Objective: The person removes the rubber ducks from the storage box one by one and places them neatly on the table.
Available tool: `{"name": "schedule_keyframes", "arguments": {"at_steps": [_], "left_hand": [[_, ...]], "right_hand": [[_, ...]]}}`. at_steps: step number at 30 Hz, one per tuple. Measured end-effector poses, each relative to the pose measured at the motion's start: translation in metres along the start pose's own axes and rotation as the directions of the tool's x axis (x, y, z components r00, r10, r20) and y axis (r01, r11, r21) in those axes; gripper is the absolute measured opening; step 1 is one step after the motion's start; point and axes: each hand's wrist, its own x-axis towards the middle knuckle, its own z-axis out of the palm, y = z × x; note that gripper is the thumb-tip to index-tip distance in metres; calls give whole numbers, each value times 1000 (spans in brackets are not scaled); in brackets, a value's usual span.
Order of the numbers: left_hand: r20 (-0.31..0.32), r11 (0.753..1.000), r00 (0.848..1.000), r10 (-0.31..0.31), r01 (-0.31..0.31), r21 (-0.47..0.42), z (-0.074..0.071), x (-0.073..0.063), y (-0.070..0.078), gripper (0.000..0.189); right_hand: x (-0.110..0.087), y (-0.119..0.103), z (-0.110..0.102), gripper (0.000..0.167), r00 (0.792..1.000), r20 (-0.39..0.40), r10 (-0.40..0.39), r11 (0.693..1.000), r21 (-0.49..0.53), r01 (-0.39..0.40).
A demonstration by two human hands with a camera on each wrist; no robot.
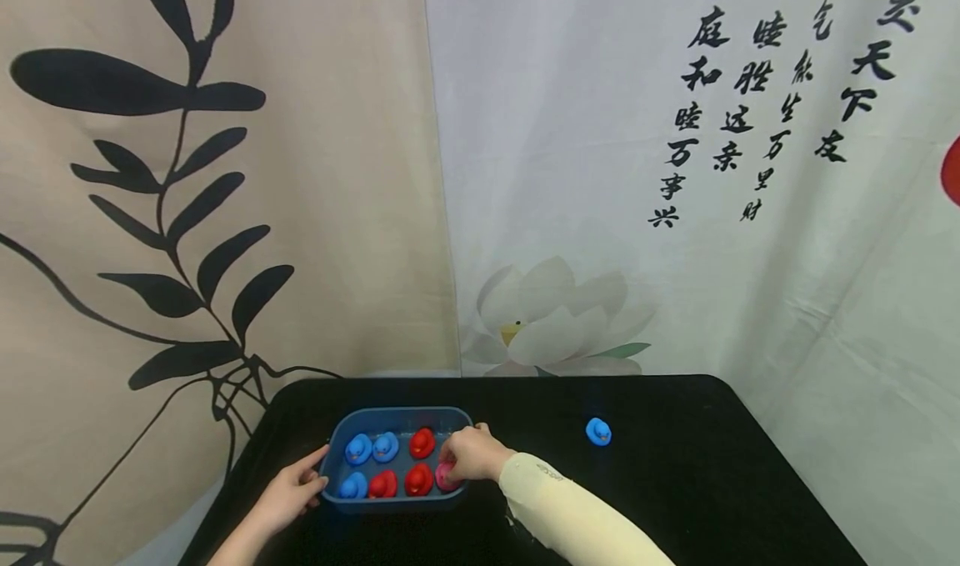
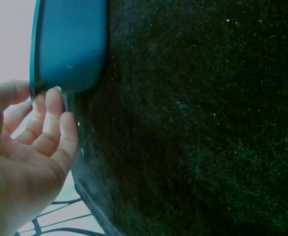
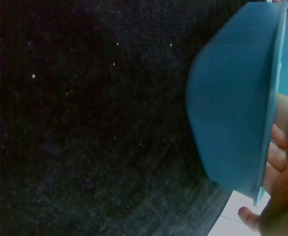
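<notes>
A blue plastic tray [image 1: 397, 503] stands on the black table with small rubber ducks inside. Three are blue, such as the blue duck [image 1: 358, 449], and three are red, such as the red duck [image 1: 422, 443]. My left hand [image 1: 288, 489] pinches the tray's left end; in the left wrist view its thumb and fingers meet at the rim. Over the tray's right end, my right hand [image 1: 476, 453] reaches inside, its fingers on a pink duck [image 1: 444, 476], which they partly cover. From the right wrist, the tray wall hides that duck.
Another blue duck [image 1: 598, 432] sits on the black table [image 1: 675, 483], off to the right of the tray. Behind the table hangs a cloth backdrop [image 1: 375, 174] printed with dark leaves, a white lotus and black characters.
</notes>
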Motion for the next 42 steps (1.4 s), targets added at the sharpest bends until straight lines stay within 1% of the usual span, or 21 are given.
{"name": "schedule_keyframes", "arguments": {"at_steps": [3, 7, 12, 18, 23, 25, 29, 32, 37, 42], "left_hand": [[-9, 1000, 1000, -17, 17, -5, 1, -1, 2, 57], [-8, 1000, 1000, -21, 21, 4, 1, -1, 3, 57], [-14, 1000, 1000, -20, 20, 7, 1, -2, 4, 57], [-31, 1000, 999, -13, 13, 8, 3, -2, 4, 56], [-32, 1000, 999, -3, 4, 16, 3, -2, 2, 57], [-32, 1000, 999, -9, 9, 15, 3, -1, 2, 57], [-29, 1000, 999, -25, 26, 14, 2, 0, 0, 57], [-26, 1000, 999, -25, 26, 14, 1, 1, -1, 57], [-23, 1000, 1000, -8, 8, 9, 1, 1, -1, 57], [-24, 1000, 1000, -8, 8, 6, 2, 1, -1, 57]], "right_hand": [[0, 0, 1, 17, 1000, -6, 4, 1000, 6, -4], [0, 0, 3, 14, 1000, -17, 6, 1000, 13, -5], [1, 0, 3, 12, 1000, -23, -11, 1000, 18, 11], [0, 0, -2, 10, 1000, -17, -16, 999, 29, 16], [-1, 0, -10, 12, 998, -62, -29, 999, 28, 30], [-2, -1, -13, 13, 997, -71, -22, 998, 50, 25], [-4, -2, -19, 13, 997, -71, 3, 988, 154, 8], [-4, -3, -22, 14, 997, -81, 11, 980, 201, 6], [-5, -3, -27, 17, 995, -99, 4, 974, 224, 18], [-8, -1, -33, 18, 994, -105, -18, 965, 258, 45]]}}
